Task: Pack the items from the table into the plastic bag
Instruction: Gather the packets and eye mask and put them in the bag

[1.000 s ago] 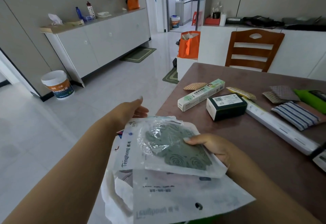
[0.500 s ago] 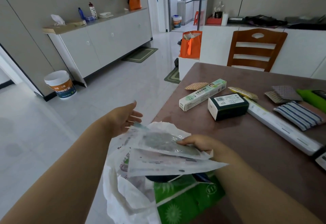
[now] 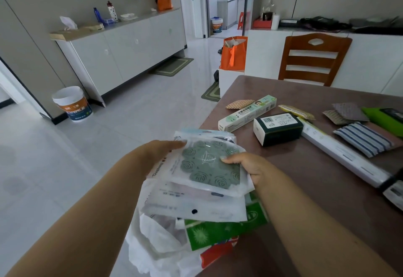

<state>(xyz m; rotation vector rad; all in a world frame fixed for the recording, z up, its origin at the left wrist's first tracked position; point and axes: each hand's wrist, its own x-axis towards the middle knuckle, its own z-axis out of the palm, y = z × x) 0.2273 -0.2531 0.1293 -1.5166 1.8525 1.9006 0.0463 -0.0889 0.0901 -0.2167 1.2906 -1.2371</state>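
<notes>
A clear packet with a grey-green rose-pattern mat [image 3: 209,167] lies on top of other flat white packets [image 3: 196,204] over the white plastic bag [image 3: 157,248] at the table's near-left corner. My right hand [image 3: 246,165] pinches the packet's right edge, thumb on top. Straight fingers of my left hand [image 3: 161,152] press on its left edge. A green and red package [image 3: 220,233] shows under the packets at the bag. On the brown table [image 3: 327,200] lie a long pale-green box [image 3: 248,112], a dark green box [image 3: 278,128] and a long white box [image 3: 344,154].
Also on the table are a striped cloth [image 3: 364,138], small patterned pads [image 3: 346,113], a beige pad [image 3: 239,104], a yellow sachet [image 3: 296,111] and a green item [image 3: 381,117]. A wooden chair [image 3: 314,58] stands behind the table, an orange bag [image 3: 233,54] beyond it.
The rose-mat packet has tilted back to face upward and shifted slightly forward over the bag. My left hand moved from beyond the packet onto its left edge.
</notes>
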